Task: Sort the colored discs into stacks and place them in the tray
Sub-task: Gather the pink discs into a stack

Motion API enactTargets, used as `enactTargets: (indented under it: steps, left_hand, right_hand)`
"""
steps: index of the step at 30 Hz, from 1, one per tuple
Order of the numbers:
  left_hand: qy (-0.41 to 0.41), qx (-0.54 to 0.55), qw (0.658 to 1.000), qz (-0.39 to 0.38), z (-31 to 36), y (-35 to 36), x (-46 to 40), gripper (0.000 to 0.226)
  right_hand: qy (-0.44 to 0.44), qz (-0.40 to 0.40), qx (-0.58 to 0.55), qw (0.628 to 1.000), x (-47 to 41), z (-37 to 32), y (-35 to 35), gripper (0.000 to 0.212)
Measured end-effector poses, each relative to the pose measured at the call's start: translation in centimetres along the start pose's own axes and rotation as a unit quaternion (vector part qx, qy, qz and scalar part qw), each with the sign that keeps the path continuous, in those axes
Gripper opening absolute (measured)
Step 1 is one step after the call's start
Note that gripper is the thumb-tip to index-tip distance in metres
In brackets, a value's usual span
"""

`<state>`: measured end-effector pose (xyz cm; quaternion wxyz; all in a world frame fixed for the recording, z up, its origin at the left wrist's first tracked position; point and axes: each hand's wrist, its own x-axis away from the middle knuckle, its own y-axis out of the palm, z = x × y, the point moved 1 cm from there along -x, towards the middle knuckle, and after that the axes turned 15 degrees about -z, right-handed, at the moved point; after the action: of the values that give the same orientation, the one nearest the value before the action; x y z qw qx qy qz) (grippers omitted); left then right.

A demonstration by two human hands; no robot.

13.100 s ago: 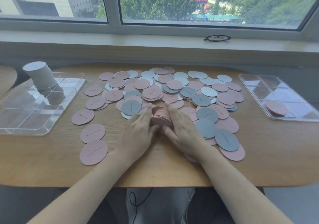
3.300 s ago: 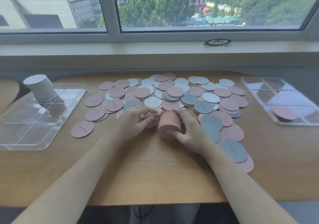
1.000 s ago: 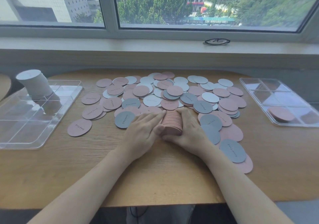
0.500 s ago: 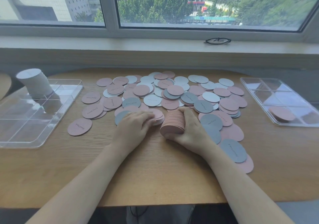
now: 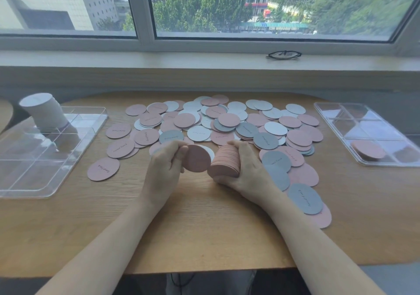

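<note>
The setting was an upper-floor office or study room: a rounded wooden desk [image 5: 204, 226] stood against a deep windowsill [image 5: 159, 60] holding folded eyeglasses [image 5: 284, 54], beneath a wide window [image 5: 261, 6] that overlooked multi-storey buildings, treetops and a street.

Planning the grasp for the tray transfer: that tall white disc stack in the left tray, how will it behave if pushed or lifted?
The white disc stack already leans left, so a push would probably topple or shear it. Its discs look loose and thin, so a lift likely needs grip from the sides, bottom included. The left tray walls are low and offer little support.
</note>
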<state>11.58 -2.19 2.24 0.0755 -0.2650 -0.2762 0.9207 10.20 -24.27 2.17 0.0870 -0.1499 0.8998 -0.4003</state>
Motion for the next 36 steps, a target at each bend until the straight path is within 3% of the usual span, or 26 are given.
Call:
enactTargets:
  steps: [13,21,27,32,36]
  left_hand:
    - [0.018,0.024,0.999,0.034,0.0,0.0,0.3,0.017]
    - [0.074,-0.097,0.993,0.007,0.7,1.6,0.6,0.023]
    - [0.069,-0.078,0.992,-0.073,1.0,2.6,0.7,0.031]
    - [-0.007,-0.109,0.969,-0.22,0.4,3.6,0.3,0.077]
    - [-0.007,-0.145,0.957,-0.251,0.1,3.7,0.2,0.074]
  right_hand:
    - [0.012,0.028,0.022,0.999,-0.7,0.6,0.4,0.097]
    - [-0.005,-0.006,0.021,1.0,-0.7,0.8,0.5,0.111]
    - [-0.046,0.003,0.051,0.998,-0.7,0.8,0.8,0.101]
    - [-0.082,-0.009,0.025,0.996,-0.2,0.3,0.5,0.085]
    - [-0.094,-0.036,0.034,0.994,-0.2,0.3,0.4,0.089]
